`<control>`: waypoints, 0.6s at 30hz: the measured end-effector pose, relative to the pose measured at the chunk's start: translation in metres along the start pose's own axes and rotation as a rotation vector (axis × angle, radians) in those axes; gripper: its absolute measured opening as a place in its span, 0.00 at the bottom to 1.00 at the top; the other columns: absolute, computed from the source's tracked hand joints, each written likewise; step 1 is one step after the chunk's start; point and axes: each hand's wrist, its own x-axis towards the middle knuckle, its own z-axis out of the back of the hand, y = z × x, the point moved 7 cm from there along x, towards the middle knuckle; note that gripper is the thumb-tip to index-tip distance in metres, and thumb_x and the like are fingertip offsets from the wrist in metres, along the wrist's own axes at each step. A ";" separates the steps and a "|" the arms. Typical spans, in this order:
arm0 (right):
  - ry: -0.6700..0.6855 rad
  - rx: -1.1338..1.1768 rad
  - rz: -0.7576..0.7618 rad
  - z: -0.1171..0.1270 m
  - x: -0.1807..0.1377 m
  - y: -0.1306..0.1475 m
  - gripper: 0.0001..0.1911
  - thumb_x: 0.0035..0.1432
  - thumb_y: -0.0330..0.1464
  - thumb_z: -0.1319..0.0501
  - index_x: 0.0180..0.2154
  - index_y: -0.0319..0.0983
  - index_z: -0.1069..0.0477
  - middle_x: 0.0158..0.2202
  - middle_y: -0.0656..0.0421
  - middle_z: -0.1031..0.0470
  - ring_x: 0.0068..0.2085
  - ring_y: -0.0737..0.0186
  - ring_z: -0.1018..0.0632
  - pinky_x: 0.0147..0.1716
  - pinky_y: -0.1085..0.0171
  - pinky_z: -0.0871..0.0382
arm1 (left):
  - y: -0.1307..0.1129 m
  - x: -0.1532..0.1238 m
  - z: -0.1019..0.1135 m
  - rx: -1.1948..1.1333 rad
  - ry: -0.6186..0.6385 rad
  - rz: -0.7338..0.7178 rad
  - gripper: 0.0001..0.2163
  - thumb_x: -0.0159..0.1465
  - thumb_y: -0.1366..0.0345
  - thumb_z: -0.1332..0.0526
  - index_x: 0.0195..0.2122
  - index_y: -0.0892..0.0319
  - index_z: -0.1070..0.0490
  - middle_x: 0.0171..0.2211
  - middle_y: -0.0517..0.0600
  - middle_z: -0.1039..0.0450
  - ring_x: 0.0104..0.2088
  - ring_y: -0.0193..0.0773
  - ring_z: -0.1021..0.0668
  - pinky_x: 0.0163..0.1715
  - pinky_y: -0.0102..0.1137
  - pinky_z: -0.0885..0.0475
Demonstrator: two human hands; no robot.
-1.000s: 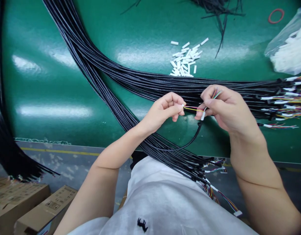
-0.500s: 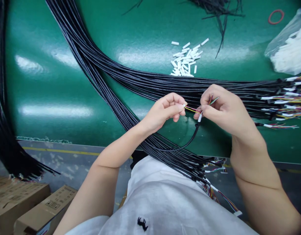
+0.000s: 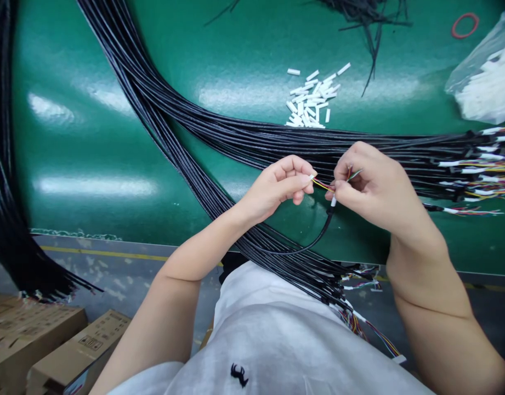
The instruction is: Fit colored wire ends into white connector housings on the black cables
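Pinched the colored wires (image 3: 323, 185), strung crosswise between both hands, by a small white piece (image 3: 312, 177) in the left hand (image 3: 272, 189) and just above the white sleeve (image 3: 333, 201) in the right hand (image 3: 379, 184). Saw the black cable (image 3: 326, 225) curve from below the right hand to the lower bundle (image 3: 213, 200) under the left forearm (image 3: 211, 244), the upper bundle (image 3: 272, 142) beyond the left hand, and white tubes (image 3: 316, 101) farther off on the bench (image 3: 236, 49).

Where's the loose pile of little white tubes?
In the head view, the white tubes lie on the green table, upper right of centre, just beyond the black cables and the left hand.
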 end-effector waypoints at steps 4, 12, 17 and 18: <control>-0.028 -0.114 0.037 0.001 -0.001 0.006 0.12 0.49 0.19 0.40 0.28 0.41 0.37 0.33 0.59 0.35 0.28 0.67 0.32 0.26 0.62 0.39 | 0.002 0.001 -0.001 -0.023 -0.007 0.037 0.16 0.58 0.57 0.26 0.37 0.61 0.30 0.27 0.42 0.27 0.22 0.21 0.30 0.23 0.19 0.33; 0.016 0.091 0.056 -0.002 -0.002 0.006 0.08 0.55 0.22 0.39 0.30 0.41 0.31 0.34 0.60 0.32 0.30 0.66 0.27 0.30 0.63 0.34 | -0.002 0.000 0.000 0.026 0.035 -0.037 0.16 0.63 0.53 0.30 0.43 0.58 0.26 0.35 0.46 0.23 0.32 0.26 0.23 0.37 0.24 0.25; 0.025 0.127 -0.015 -0.004 0.000 0.000 0.06 0.58 0.25 0.38 0.31 0.41 0.29 0.34 0.60 0.30 0.29 0.66 0.27 0.27 0.63 0.35 | -0.007 -0.001 0.003 0.277 0.038 -0.248 0.16 0.65 0.54 0.31 0.49 0.57 0.24 0.42 0.49 0.23 0.42 0.32 0.23 0.44 0.27 0.27; 0.023 0.125 -0.018 -0.005 0.000 0.000 0.06 0.58 0.25 0.38 0.30 0.41 0.30 0.34 0.60 0.30 0.29 0.66 0.27 0.27 0.63 0.35 | -0.006 -0.001 0.002 0.326 0.039 -0.267 0.16 0.64 0.55 0.30 0.50 0.57 0.25 0.43 0.49 0.24 0.42 0.32 0.23 0.44 0.27 0.27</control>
